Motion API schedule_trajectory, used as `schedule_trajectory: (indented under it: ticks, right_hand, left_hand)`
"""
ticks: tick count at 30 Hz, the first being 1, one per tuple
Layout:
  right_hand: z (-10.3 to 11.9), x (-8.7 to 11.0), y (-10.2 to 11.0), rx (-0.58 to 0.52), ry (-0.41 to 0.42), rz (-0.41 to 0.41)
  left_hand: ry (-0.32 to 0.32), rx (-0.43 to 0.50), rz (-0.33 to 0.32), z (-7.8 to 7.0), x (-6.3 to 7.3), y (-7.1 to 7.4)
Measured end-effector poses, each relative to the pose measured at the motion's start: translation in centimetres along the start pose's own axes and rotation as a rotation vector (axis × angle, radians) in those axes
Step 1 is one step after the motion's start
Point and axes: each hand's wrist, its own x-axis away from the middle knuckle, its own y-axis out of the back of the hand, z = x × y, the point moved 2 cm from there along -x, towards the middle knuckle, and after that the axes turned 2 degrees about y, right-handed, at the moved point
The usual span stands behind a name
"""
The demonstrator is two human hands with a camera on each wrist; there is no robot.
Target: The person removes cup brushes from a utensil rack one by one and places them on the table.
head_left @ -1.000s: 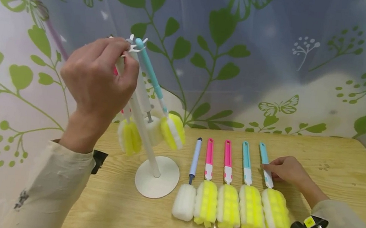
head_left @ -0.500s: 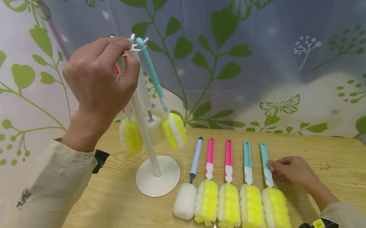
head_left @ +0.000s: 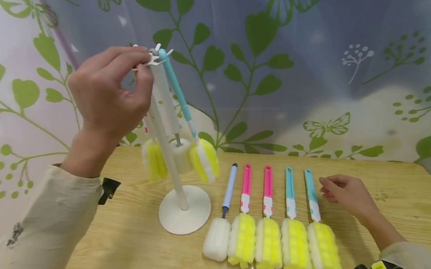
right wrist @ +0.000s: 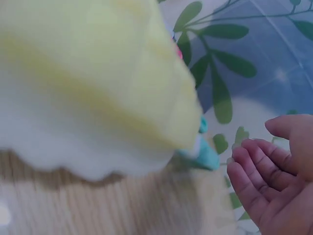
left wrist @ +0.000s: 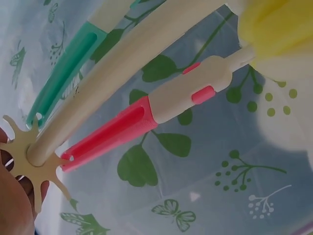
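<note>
My left hand (head_left: 104, 91) grips the top of a white hook stand (head_left: 175, 176), thumb and fingers at its ring of hooks. From the stand hang sponge bottle brushes: a blue-handled one (head_left: 178, 90), a white-handled one (head_left: 168, 109) and, in the left wrist view, a pink-handled one (left wrist: 110, 134) and a teal-handled one (left wrist: 63, 68). Part of this hand is hidden behind the hooks (left wrist: 24, 159) there. My right hand (head_left: 352, 196) hovers, fingers loosely bent and holding nothing, just right of the end blue bottle brush (head_left: 309, 185). Its yellow-white sponge (right wrist: 98, 88) fills much of the right wrist view.
Several bottle brushes lie in a row on the wooden table (head_left: 126, 248): a lavender-handled one (head_left: 230, 185), two pink-handled (head_left: 247, 182) and two blue-handled, sponges toward me. The stand's round base (head_left: 193, 223) is left of them. A patterned curtain (head_left: 220, 19) hangs behind.
My right hand has let go of the end blue brush and drawn slightly away to the right and back. The left hand has shifted a little left, still at the stand's top.
</note>
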Motion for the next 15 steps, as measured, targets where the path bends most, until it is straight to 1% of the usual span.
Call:
schedule_trajectory:
  ticks: [3,5,7,11,13,15]
  right_hand:
    - [1.1,0.0,-0.1,-0.014,0.036,-0.006]
    - [1.8,-0.1,-0.1,-0.028,0.055,-0.006]
    - [2.5,-0.1,-0.2,-0.041,0.07,-0.005]
    - [4.3,-0.2,-0.8,-0.064,0.102,0.002]
    - [5.3,-0.2,-1.1,-0.08,0.127,0.006]
    - [6.3,-0.1,-1.3,-0.102,0.155,0.014]
  left_hand:
    - [-0.008,0.015,0.019,0.2,-0.2,0.3]
    - [-0.008,0.044,0.027,0.3,-0.2,0.4]
    - [0.007,0.124,0.031,0.4,-0.3,0.5]
    - [0.069,0.367,0.052,1.1,-0.4,0.7]
    - [0.096,0.45,0.084,1.5,-0.4,0.8]
    - [0.121,0.495,0.133,1.6,-0.4,0.8]
